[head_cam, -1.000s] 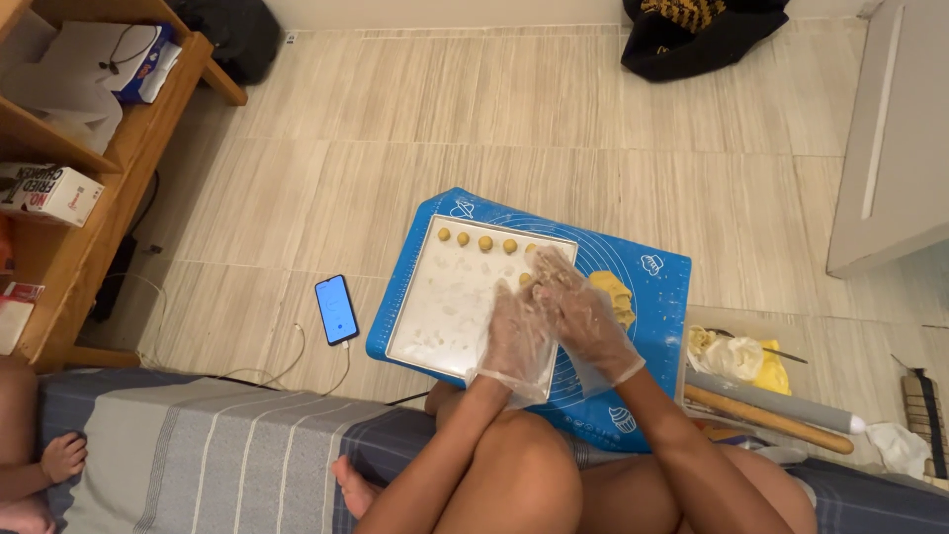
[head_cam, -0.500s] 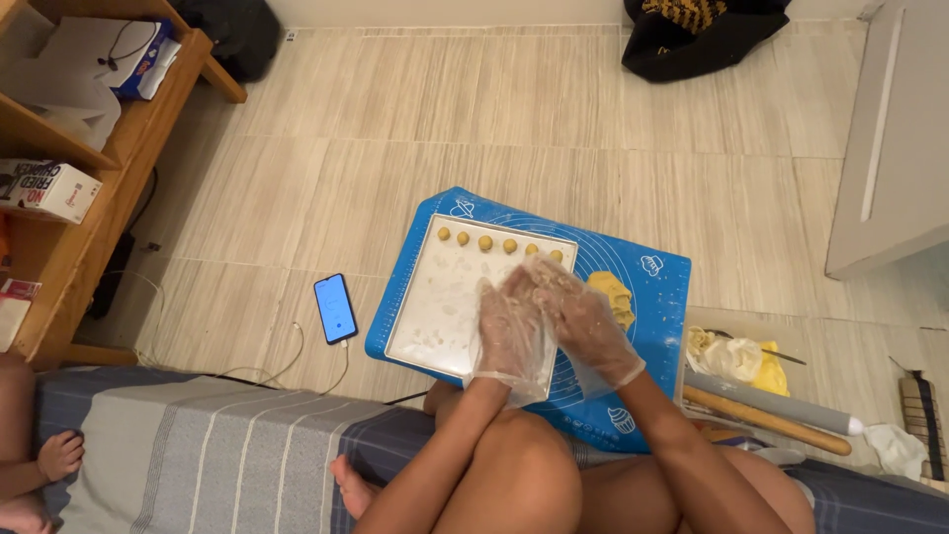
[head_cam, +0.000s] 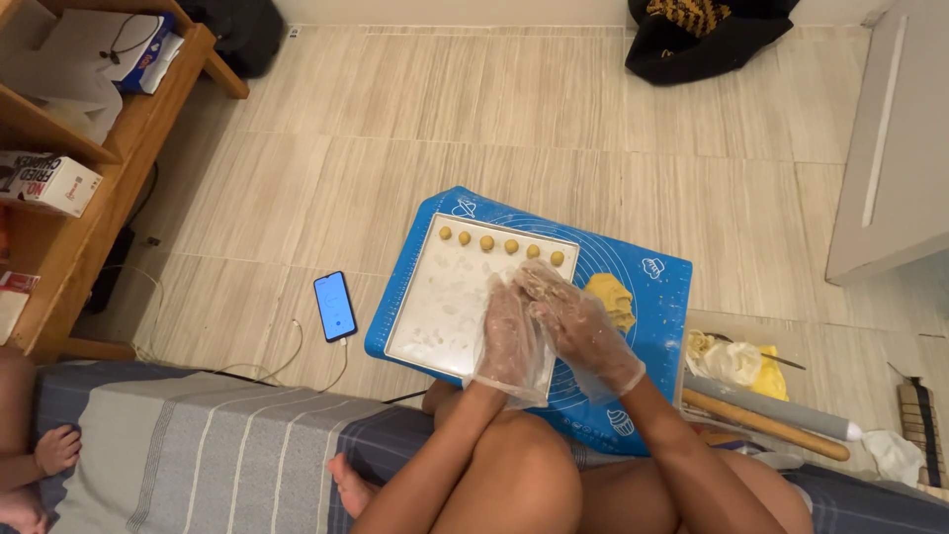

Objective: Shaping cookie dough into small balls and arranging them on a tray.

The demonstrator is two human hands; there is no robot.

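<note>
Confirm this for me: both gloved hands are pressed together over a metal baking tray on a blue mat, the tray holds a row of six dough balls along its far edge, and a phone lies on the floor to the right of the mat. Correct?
Not quite. In the head view the phone lies on the floor to the left of the blue mat, not the right. The rest holds: the left hand and right hand, both gloved, meet over the metal baking tray, with six dough balls along its far edge.

1 head camera looks steeply down, fairly near, at the floor mat point(head_cam: 633, 287).

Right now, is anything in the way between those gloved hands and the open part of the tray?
Nothing visible. Both gloved hands, left and right, hover pressed together over the rectangular metal tray; the six small dough balls sit along its far edge.
</note>
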